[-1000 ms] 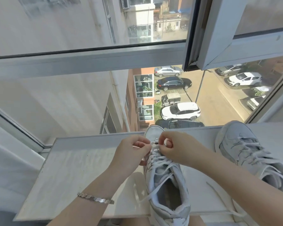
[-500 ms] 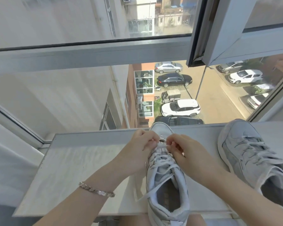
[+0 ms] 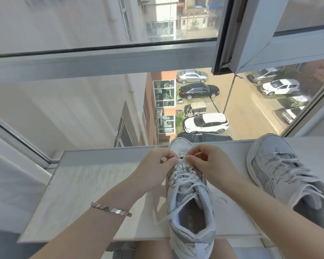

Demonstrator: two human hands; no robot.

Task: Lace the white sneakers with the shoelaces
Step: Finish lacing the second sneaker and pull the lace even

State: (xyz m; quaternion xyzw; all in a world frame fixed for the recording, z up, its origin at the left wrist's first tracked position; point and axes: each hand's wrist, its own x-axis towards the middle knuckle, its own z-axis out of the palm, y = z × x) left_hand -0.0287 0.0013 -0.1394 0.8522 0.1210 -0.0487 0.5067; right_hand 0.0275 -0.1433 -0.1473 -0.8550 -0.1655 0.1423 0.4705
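Left hand and right hand are pinching the shoelace with their fingers near the sneaker toe.

A single wide-angle camera, worn on the person's head, is looking forward and steeply down, sitting close above the white worktop and facing out through the window over parked cars far below.
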